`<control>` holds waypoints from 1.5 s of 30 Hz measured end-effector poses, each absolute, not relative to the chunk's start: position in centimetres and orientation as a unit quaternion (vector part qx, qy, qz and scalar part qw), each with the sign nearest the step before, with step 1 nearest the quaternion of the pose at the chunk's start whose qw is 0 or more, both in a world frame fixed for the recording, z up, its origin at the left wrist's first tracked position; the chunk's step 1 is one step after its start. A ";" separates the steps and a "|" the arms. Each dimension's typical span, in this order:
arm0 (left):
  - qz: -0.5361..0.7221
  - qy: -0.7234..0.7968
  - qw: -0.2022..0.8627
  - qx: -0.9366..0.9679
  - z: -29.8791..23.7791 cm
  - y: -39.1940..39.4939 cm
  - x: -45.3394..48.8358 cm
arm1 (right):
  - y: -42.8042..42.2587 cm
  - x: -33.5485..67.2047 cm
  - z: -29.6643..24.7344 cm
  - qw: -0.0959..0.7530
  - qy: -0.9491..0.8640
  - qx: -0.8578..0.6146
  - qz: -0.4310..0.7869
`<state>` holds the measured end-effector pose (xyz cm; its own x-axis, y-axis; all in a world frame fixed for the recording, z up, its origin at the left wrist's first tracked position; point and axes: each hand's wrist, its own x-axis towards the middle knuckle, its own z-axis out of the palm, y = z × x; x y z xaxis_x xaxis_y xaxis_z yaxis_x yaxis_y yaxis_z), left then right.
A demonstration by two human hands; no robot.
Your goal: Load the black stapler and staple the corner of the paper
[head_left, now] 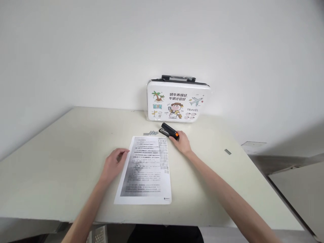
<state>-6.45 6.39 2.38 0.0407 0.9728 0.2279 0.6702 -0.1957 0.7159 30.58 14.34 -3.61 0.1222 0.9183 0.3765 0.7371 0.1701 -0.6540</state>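
Observation:
A printed sheet of paper (146, 170) lies on the pale table (63, 158) in front of me. My left hand (115, 163) rests at the sheet's left edge, fingertips curled onto the paper near its top left corner. My right hand (181, 141) is past the sheet's top right corner, fingers closed round the orange rear end of a black stapler (167, 130) that sits on the table. Several grey staple strips (151, 133) lie just left of the stapler, above the sheet.
A white cartoon-printed case with a black handle (177, 99) stands upright against the wall behind the stapler. One staple strip (227, 152) lies alone at the right. The table's right edge drops off beside a lower white surface (298, 189).

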 end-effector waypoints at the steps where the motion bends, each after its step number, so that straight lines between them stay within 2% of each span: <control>1: 0.351 0.597 0.216 0.688 2.4 6.4 -6.5 | 14.4 30.6 -3.6 0.397 -0.655 -0.633 0.113; 14: 0.342 0.605 0.228 0.682 3.0 6.0 -6.6 | 11.5 33.1 -3.1 0.393 -0.659 -0.635 0.093; 24: 0.319 0.616 0.222 0.686 3.8 6.0 -6.0 | 0.8 37.9 -1.3 0.371 -0.682 -0.608 0.164; 30: 0.290 0.574 0.181 0.744 3.3 6.8 -6.1 | -4.7 38.5 0.0 0.368 -0.688 -0.587 0.215; 36: 0.282 0.532 0.131 0.788 2.4 7.2 -6.2 | -5.7 38.6 0.4 0.361 -0.695 -0.570 0.249; 45: 0.278 0.545 0.141 0.778 2.1 7.4 -6.4 | -5.8 38.6 0.1 0.358 -0.689 -0.576 0.256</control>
<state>-6.40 7.36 2.06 0.2512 0.9269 0.2788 0.7697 -0.3660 0.5231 38.62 -5.84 0.10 -0.0804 0.9768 0.1984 0.6094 0.2057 -0.7657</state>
